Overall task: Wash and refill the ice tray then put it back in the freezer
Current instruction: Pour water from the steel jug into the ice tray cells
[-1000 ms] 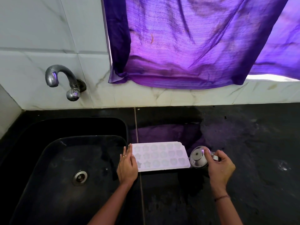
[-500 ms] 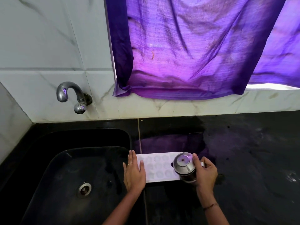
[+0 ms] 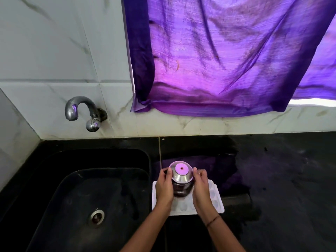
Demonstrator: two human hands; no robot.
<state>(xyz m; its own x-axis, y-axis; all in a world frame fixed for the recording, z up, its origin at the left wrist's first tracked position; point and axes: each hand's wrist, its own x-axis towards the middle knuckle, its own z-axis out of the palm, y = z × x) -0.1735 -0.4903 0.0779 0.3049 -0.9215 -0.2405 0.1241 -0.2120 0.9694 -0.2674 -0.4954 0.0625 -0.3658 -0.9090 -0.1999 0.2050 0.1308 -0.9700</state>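
A white ice tray point(image 3: 215, 200) with several moulded cells lies flat on the black counter, just right of the sink. Above its middle I hold a steel bottle point(image 3: 181, 174) with a shiny domed cap facing the camera. My left hand point(image 3: 164, 190) grips the bottle's left side and my right hand point(image 3: 201, 190) grips its right side. The bottle and both hands hide much of the tray's middle. I cannot tell whether water is in the cells.
A black sink point(image 3: 87, 197) with a metal drain point(image 3: 97, 216) lies to the left. A chrome tap point(image 3: 81, 111) projects from the white tiled wall. A purple curtain point(image 3: 227, 57) hangs over the window. Black counter point(image 3: 281, 179) stretches to the right.
My right hand carried the steel bottle from the tray's right end to above its middle. My left hand left the tray's left edge and took hold of the bottle.
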